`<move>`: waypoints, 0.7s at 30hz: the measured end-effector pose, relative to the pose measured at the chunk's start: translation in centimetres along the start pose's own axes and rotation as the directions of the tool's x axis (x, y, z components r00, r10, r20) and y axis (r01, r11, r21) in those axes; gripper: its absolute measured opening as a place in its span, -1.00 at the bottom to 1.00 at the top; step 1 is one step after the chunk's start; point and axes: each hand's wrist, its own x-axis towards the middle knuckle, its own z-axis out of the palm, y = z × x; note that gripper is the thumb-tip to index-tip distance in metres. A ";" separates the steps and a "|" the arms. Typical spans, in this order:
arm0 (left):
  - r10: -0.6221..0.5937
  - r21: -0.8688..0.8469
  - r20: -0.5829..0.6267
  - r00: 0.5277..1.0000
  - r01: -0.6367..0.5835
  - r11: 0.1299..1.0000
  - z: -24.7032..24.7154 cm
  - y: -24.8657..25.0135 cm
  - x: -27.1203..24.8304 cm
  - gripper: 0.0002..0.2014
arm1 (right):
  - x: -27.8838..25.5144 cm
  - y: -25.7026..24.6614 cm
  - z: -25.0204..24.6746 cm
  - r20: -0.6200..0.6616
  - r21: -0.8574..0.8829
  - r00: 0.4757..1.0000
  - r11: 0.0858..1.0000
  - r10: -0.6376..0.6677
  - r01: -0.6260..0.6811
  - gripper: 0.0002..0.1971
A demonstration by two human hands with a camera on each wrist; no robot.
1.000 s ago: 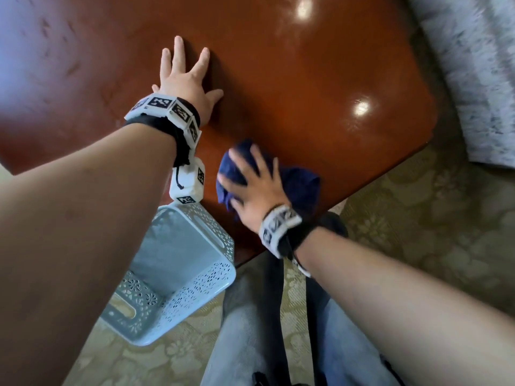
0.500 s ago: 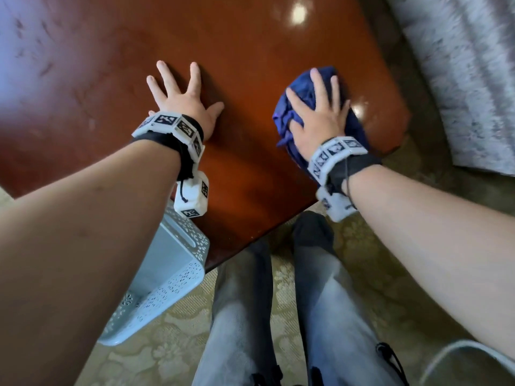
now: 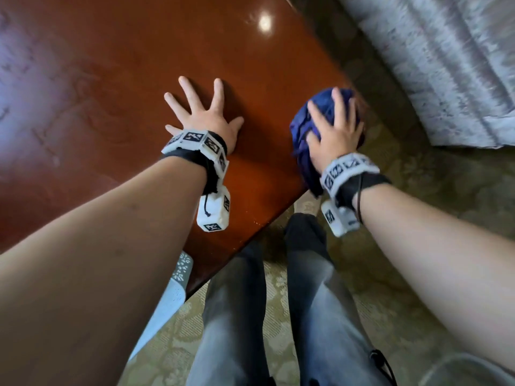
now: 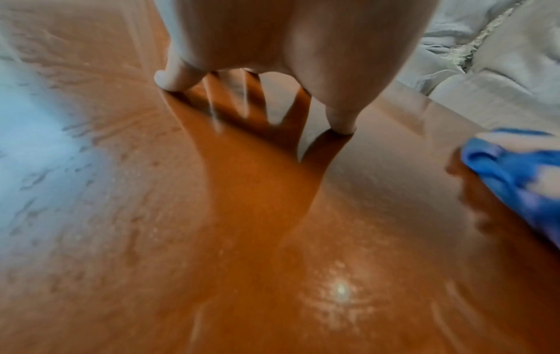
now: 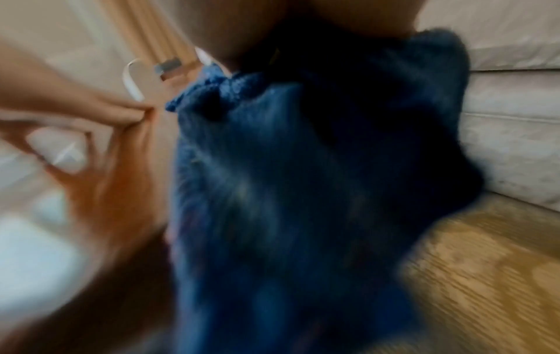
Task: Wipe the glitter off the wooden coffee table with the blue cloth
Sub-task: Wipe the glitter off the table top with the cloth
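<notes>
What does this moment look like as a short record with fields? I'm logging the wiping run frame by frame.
surface: wooden coffee table, glossy, reflecting lights
left hand: flat on the tabletop, fingers spread, holding nothing
right hand: spread over the bunched blue cloth, pressing it down
cloth position: at the table's right edge, near the corner
glitter: fine specks on the tabletop in the left wrist view
beside table: pale perforated basket on the floor
</notes>
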 end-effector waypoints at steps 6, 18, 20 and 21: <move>0.043 0.042 0.019 0.999 -0.043 0.998 0.2 -0.2 -0.3 -0.25 | -3.3 -5.1 1.9 0.016 0.083 0.999 0.996 0.040 -0.041 -0.41; 0.065 0.139 -0.016 0.998 -0.063 0.988 0.5 -0.4 -0.4 -0.28 | -6.1 -3.0 2.7 -0.022 0.126 0.998 0.990 0.060 -0.057 -0.43; 0.088 0.166 -0.017 0.996 -0.084 0.982 0.7 -1.0 -0.6 -0.30 | -3.5 -2.1 1.8 -0.066 0.151 0.986 0.978 0.152 -0.140 -0.46; 0.102 0.174 -0.012 0.995 -0.098 0.980 0.7 -1.3 -0.6 -0.31 | -3.0 -2.4 1.9 -0.062 0.155 0.980 0.972 0.187 -0.175 -0.47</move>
